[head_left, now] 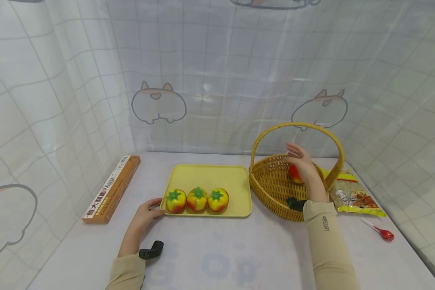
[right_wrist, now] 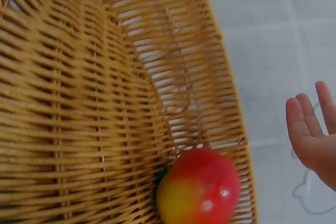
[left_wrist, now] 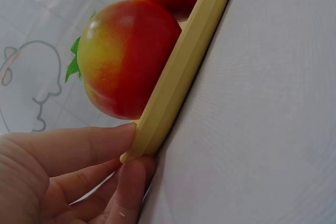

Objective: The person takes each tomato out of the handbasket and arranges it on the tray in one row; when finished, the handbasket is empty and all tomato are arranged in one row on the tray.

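Three red-and-yellow fruits with green leafy caps sit in a row along the front of a yellow tray. At the tray's front-left corner, my left hand pinches the rim between finger and thumb, as the left wrist view shows up close. One more such fruit lies inside a wicker basket, against its side wall. Above that basket, under the arched handle, is my right hand, its fingers extended and holding nothing. In the head view it partly covers the fruit in the basket.
A long pasta box lies to the left of the tray. Right of the basket are a yellow-edged food packet and a red lollipop. A patterned curtain hangs behind the table.
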`<state>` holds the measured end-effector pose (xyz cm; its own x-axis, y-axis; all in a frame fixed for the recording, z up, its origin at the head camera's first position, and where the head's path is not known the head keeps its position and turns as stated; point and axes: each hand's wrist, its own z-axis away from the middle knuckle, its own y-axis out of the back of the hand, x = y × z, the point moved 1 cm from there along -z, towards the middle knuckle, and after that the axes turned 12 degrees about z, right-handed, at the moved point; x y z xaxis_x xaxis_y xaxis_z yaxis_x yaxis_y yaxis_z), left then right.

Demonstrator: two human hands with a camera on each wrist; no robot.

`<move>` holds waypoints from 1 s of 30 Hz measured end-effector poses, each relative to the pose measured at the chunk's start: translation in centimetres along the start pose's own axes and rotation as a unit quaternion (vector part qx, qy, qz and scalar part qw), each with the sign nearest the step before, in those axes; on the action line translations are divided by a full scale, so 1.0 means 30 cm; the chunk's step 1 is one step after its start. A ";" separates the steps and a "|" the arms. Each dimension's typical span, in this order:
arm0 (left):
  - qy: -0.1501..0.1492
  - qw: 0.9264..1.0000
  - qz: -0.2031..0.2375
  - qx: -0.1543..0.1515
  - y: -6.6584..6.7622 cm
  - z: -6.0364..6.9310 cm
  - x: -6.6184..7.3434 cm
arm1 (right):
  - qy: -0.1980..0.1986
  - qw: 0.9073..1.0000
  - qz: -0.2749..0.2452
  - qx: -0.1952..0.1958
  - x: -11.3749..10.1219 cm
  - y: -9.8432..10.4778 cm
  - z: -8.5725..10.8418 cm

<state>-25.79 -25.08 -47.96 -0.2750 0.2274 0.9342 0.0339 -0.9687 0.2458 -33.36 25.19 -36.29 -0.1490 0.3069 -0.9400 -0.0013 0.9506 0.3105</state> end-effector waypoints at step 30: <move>0.014 1.000 0.009 0.002 -0.001 0.012 0.003 | -0.115 0.990 0.053 0.059 0.119 0.070 -0.025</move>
<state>-25.48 -25.00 -47.78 -0.3015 0.2062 0.9309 0.0428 -0.9724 0.2293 -34.64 28.26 -38.89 0.0867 0.3950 -0.9146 0.1193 0.9073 0.4031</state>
